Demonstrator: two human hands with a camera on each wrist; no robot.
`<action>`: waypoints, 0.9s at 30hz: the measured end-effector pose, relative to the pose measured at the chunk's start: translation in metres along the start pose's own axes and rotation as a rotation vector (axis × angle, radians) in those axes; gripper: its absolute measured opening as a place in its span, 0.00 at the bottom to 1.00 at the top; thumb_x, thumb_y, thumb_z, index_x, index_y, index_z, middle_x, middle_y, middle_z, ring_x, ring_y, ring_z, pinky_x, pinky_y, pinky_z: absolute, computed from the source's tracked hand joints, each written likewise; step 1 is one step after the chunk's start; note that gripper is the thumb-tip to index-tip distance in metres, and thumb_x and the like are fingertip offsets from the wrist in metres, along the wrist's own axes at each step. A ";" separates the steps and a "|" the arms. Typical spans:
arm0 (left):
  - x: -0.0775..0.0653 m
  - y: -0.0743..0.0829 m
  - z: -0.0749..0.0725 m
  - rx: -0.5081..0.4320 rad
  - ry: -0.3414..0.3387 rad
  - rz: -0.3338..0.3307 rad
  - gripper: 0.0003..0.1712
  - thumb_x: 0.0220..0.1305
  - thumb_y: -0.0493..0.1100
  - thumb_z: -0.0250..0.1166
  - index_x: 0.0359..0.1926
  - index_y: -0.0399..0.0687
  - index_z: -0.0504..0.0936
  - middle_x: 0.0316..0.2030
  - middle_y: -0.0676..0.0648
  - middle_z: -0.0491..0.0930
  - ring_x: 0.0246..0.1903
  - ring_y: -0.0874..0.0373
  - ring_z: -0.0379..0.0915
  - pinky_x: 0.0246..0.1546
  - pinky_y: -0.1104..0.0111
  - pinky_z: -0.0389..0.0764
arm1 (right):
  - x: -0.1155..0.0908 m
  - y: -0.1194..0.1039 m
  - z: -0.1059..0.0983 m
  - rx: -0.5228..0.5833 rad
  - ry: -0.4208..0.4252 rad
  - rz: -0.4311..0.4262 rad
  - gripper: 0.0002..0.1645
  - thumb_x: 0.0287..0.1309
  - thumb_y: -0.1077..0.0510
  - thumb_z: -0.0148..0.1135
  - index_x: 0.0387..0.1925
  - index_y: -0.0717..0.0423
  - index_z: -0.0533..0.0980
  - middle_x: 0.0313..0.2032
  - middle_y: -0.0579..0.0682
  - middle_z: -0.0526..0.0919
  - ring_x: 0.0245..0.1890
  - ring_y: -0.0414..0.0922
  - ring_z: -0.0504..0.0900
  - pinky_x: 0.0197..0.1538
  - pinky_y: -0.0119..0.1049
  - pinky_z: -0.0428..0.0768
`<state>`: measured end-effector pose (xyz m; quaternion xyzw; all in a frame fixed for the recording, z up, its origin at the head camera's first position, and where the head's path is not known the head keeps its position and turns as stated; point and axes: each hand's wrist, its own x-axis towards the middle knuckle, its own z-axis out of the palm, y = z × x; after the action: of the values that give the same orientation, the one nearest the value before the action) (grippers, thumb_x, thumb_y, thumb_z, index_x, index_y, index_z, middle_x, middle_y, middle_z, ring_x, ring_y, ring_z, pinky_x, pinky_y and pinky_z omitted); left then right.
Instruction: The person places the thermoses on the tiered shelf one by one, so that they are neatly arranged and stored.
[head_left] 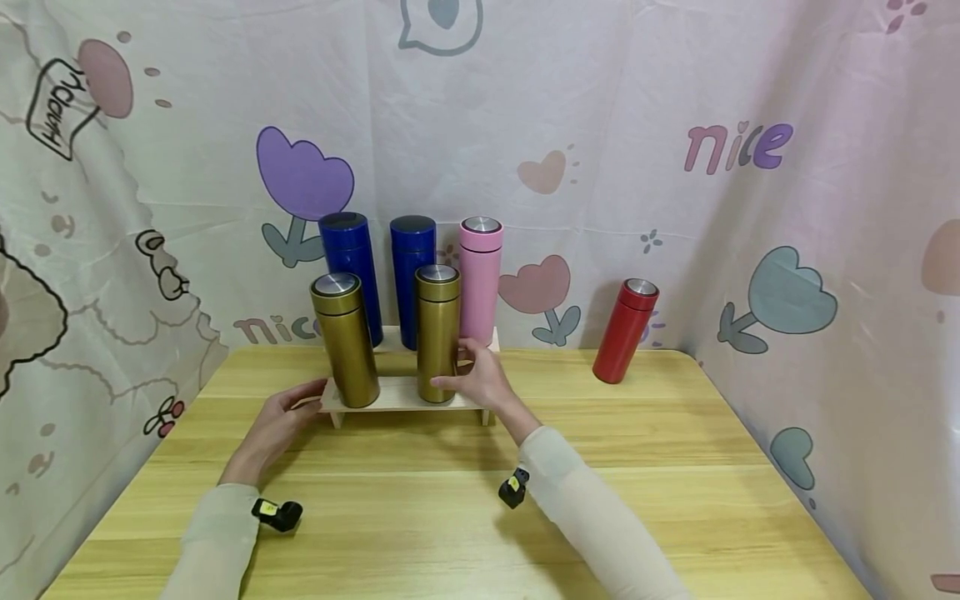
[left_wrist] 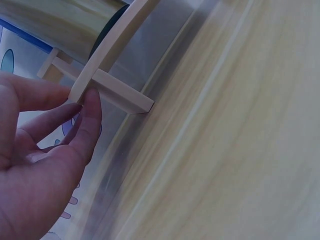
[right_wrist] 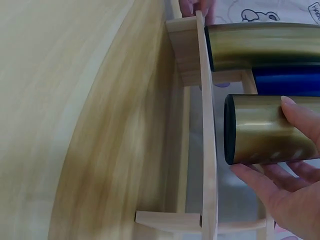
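My right hand [head_left: 480, 382] grips a gold thermos flask [head_left: 437, 333], thumb on one side and fingers on the other. In the right wrist view a narrow gap shows between the base of this gold flask [right_wrist: 265, 129] and the shelf's front board. My left hand [head_left: 281, 425] pinches the left end of the two-step wooden shelf [head_left: 397, 393] between thumb and fingers; the left wrist view shows that corner of the shelf [left_wrist: 85, 82] closely. Another gold flask [head_left: 347, 342] stands on the lower step, at the left.
On the upper step stand two blue flasks [head_left: 351, 267] [head_left: 413, 275] and a pink flask [head_left: 480, 279]. A red flask [head_left: 626, 332] stands alone on the wooden table [head_left: 637, 467], toward the back right. A printed curtain [head_left: 600, 108] hangs behind the table and along its sides.
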<state>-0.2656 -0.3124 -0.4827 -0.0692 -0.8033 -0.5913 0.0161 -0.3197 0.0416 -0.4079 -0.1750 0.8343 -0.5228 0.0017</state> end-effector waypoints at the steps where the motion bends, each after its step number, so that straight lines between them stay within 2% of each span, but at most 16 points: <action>1: 0.000 0.000 0.000 0.002 0.000 0.000 0.32 0.79 0.40 0.54 0.76 0.29 0.61 0.72 0.26 0.62 0.52 0.86 0.69 0.51 0.87 0.76 | 0.000 -0.001 0.001 0.004 0.002 0.003 0.47 0.50 0.56 0.83 0.68 0.64 0.70 0.59 0.61 0.81 0.56 0.55 0.83 0.57 0.44 0.87; 11: 0.000 0.001 -0.001 0.006 -0.001 -0.006 0.32 0.79 0.40 0.54 0.76 0.30 0.61 0.73 0.25 0.61 0.51 0.87 0.68 0.50 0.88 0.75 | 0.000 -0.005 0.013 0.052 0.003 -0.010 0.45 0.48 0.59 0.83 0.67 0.62 0.72 0.60 0.60 0.81 0.56 0.56 0.84 0.58 0.45 0.87; 17: -0.002 0.001 -0.001 0.008 0.001 0.001 0.31 0.79 0.40 0.54 0.76 0.30 0.61 0.72 0.25 0.62 0.51 0.87 0.68 0.51 0.88 0.75 | 0.001 -0.006 0.021 0.035 -0.004 -0.035 0.42 0.47 0.59 0.83 0.64 0.60 0.74 0.56 0.59 0.84 0.54 0.54 0.86 0.56 0.42 0.89; 27: -0.001 -0.001 -0.001 -0.013 0.003 0.004 0.32 0.79 0.40 0.55 0.76 0.28 0.60 0.69 0.37 0.71 0.51 0.85 0.71 0.51 0.87 0.77 | 0.003 -0.006 0.029 0.065 -0.006 -0.059 0.45 0.47 0.60 0.83 0.67 0.61 0.72 0.55 0.61 0.84 0.53 0.55 0.86 0.56 0.41 0.88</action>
<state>-0.2650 -0.3139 -0.4837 -0.0702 -0.7992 -0.5967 0.0179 -0.3154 0.0129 -0.4153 -0.2008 0.8113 -0.5490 -0.0053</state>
